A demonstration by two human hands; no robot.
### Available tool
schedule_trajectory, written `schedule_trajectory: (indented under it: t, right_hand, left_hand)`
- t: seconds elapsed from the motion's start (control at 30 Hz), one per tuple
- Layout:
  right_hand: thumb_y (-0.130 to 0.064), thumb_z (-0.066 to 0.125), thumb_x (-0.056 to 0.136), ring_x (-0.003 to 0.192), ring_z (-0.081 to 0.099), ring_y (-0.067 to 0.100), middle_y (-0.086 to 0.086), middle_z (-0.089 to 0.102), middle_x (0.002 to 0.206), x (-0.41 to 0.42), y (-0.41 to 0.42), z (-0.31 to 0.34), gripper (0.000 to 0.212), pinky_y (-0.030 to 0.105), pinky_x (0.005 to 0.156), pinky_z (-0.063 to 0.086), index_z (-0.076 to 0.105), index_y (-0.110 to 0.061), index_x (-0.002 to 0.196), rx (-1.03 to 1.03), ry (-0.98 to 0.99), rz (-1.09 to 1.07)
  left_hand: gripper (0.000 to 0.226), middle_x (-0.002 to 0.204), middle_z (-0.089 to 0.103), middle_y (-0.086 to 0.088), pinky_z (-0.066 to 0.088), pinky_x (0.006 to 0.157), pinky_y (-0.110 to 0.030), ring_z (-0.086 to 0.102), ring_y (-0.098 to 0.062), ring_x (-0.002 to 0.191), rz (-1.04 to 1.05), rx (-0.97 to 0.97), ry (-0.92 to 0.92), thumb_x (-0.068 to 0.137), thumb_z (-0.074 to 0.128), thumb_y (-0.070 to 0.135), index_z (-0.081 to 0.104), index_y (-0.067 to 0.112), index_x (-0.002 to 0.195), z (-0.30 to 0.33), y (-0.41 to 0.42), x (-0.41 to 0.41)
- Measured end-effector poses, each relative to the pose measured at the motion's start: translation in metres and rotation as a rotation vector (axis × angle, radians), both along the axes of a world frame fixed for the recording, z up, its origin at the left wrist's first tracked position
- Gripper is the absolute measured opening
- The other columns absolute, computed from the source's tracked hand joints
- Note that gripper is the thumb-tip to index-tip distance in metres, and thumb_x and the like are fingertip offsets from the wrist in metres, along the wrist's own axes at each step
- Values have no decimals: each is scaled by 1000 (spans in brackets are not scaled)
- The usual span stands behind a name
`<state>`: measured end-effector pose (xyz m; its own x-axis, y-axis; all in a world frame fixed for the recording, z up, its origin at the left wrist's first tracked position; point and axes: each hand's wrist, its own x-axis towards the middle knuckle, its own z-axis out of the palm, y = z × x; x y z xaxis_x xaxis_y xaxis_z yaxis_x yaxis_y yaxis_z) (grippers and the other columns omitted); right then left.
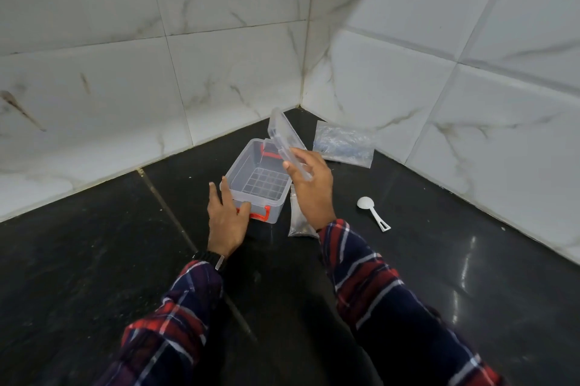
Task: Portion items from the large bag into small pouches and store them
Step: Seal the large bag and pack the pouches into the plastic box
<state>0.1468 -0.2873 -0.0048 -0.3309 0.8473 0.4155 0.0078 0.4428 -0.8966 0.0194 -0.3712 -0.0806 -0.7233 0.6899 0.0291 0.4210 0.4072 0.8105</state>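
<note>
A clear plastic box (243, 166) with red latches stands open and empty on the black counter. My right hand (312, 191) holds its clear lid (282, 141) tilted up above the box's right side. My left hand (226, 219) rests against the box's near left corner, thumb by the front red latch (262, 213). A clear bag holding dark items (298, 222) lies just right of the box, partly hidden by my right wrist. A packet of small clear pouches (343, 144) lies in the corner by the right wall.
A white plastic scoop (372, 211) lies on the counter to the right of my right hand. White marble-look tiled walls (219, 56) close in the counter at the back and on the right. Dark counter (94, 260) stretches to the left and toward me.
</note>
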Motion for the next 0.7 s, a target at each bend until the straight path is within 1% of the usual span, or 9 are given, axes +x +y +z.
schedule_trajectory:
  t: [0.07,0.13,0.23,0.33,0.43,0.5,0.57,0.63,0.7]
  right_hand:
    - [-13,66,88,106,58,9,2,62,112,8,0,3,25,10,89,44,66,-12,113,-64,64,-20]
    - [-14,66,88,104,61,11,2,64,110,17,-1,6,20,22,90,49,66,-21,107,-126,144,-51]
    - [-8,64,89,93,66,2,-1,68,100,34,-6,15,18,18,82,51,62,-15,106,-252,346,-93]
    - [-6,61,90,89,64,2,-3,67,96,55,-7,15,20,20,84,50,60,-5,110,-333,495,-132]
    - [-8,60,92,96,64,14,2,67,98,77,-5,8,13,33,91,50,62,-11,103,-410,558,-128]
    - [-9,60,92,102,64,22,9,67,104,93,-3,1,16,42,95,51,60,-13,107,-434,531,-151]
    - [-12,63,90,104,64,27,14,66,108,110,0,-4,35,44,92,53,50,-17,122,-429,439,-167]
    - [-12,66,88,102,67,24,14,68,103,128,4,-6,54,39,88,55,38,-22,133,-419,323,-154]
    - [-11,64,89,96,68,20,11,69,99,146,8,-7,53,33,83,57,38,-24,133,-391,206,-164]
  left_hand:
    - [64,159,0,-7,19,116,-47,6,-28,146,45,55,82,97,47,22,15,19,151,11,2,8]
    - [56,155,12,-10,26,113,-43,15,-25,143,42,210,156,94,51,15,28,14,145,22,5,22]
    - [42,135,40,-10,43,104,-42,45,-25,124,-77,414,90,93,53,9,41,12,133,37,17,48]
    - [35,115,57,-12,53,90,-47,61,-27,102,-156,382,-168,96,51,24,42,14,128,55,32,78]
    - [36,113,60,-12,57,85,-41,66,-27,95,-255,227,-621,97,52,32,44,13,126,69,44,100]
    - [7,97,64,-6,58,78,-33,68,-21,85,-353,188,-760,97,52,17,54,15,103,71,48,110]
    - [19,83,68,0,57,71,-27,68,-13,75,-396,166,-705,95,51,3,56,19,86,65,53,116]
    - [16,78,71,0,57,63,-25,68,-11,70,-353,204,-651,91,54,-1,58,14,88,58,58,119]
    - [20,84,68,-5,56,59,-26,67,-14,71,-312,249,-641,88,59,0,53,11,103,52,62,123]
